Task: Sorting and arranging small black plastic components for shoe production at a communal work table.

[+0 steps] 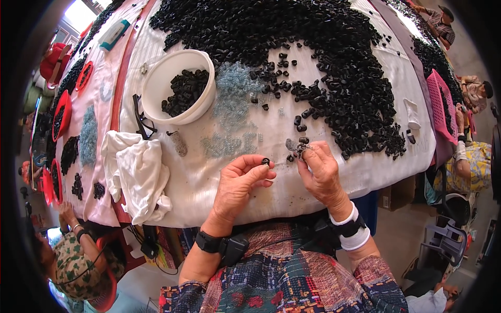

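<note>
Between the thumb and fingertips of my left hand (237, 183) is a small black ring-like plastic part (265, 161). My right hand (324, 177), closed to a pinch, holds a cluster of small grey, partly see-through pieces (294, 146) whose exact kind I cannot make out. Both hands are raised over the near edge of the white cloth (284, 195), a short gap between them. Just beyond them lie small clear bluish rings (235, 88), spread in a loose patch. A large heap of black plastic parts (360, 99) covers the far and right side of the table.
A white bowl (148, 107) of black parts stands left of the rings. Nearer sit a crumpled white cloth (135, 175) and dark-framed glasses (142, 117). A pink basket (441, 107) is at the right edge. Other people work at both sides, one in a camouflage-patterned cap (78, 263).
</note>
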Demonstrator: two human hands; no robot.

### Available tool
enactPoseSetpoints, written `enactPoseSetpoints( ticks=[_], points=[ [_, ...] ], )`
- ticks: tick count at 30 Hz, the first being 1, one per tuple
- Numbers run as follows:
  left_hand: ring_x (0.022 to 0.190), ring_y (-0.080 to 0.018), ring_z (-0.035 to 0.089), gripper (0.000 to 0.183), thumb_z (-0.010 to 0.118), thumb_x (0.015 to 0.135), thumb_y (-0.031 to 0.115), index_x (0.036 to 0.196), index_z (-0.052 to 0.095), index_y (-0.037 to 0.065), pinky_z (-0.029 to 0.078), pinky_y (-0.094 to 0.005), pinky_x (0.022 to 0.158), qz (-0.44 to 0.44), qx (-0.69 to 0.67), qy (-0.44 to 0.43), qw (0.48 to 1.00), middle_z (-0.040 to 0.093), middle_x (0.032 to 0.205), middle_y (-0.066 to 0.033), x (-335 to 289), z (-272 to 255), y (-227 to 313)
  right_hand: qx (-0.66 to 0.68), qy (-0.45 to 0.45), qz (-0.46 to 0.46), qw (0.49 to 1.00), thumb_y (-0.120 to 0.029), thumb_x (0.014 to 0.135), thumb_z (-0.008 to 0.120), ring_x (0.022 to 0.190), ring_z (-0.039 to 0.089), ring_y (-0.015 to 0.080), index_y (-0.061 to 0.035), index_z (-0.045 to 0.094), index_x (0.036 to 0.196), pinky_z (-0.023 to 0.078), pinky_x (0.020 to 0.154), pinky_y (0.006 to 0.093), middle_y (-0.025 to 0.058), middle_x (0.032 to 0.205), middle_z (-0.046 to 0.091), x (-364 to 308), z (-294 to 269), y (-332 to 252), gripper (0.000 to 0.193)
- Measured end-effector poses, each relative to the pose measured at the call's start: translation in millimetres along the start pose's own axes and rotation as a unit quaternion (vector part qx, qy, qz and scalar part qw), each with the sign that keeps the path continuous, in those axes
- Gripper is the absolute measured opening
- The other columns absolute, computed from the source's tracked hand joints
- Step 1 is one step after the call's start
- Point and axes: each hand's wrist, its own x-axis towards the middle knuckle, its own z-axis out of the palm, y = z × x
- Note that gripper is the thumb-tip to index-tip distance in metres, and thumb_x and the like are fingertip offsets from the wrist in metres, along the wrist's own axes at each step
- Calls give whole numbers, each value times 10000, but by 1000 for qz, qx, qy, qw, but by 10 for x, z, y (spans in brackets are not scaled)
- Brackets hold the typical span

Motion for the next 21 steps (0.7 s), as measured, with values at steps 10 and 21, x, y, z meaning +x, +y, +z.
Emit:
enactPoseSetpoints(
  ticks=[10,21],
  points=[
    [795,-184,647,163,593,854,-3,1017,598,2,547,-282,688,9,-12,-8,1000,653,937,-123,10,-15,-20,-114,-90,-85,986,-89,703,589,841,546,217,-54,627,839,422,718,352,55,854,593,82,29,-61,146],
    [777,-176,647,168,610,841,1,1008,598,-17,544,-276,676,26,29,-26,999,660,920,-124,-9,21,-13,108,-16,96,989,46,685,639,765,592,215,-16,554,976,479,683,327,103,875,595,69,78,-99,309]
  ],
)
